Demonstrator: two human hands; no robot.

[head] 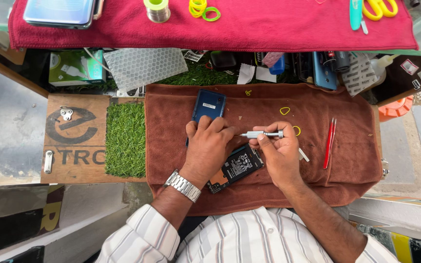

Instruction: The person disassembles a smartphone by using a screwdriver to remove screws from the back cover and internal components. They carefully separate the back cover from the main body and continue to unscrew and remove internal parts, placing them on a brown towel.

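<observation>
The left hand lay curled, palm down, over the upper part of an opened smartphone with its black battery and circuit board exposed, pinning it to the brown terry towel that covered the work surface. The right hand was closed in a pinch around a slim silver precision screwdriver, held nearly level, its tip pointing toward the left fingers and seeming to meet the phone just beside them; the exact contact point was hidden by the knuckles.

Just beyond the left hand lay a dark blue back cover of a phone, flat on the towel and apart from the phone body. Judging from that, the cover was already off and the work stood at the screws over the internals; the battery still sat in its frame, so most of the dismantling appeared to remain.

Beyond the right hand lay two small yellow rubber loops, and outward of it, well apart, a pair of red tweezers. Outward of the left hand sat a patch of green artificial turf and a wooden board with dark lettering. A steel wristwatch circled the left wrist, above a striped shirt cuff.
</observation>
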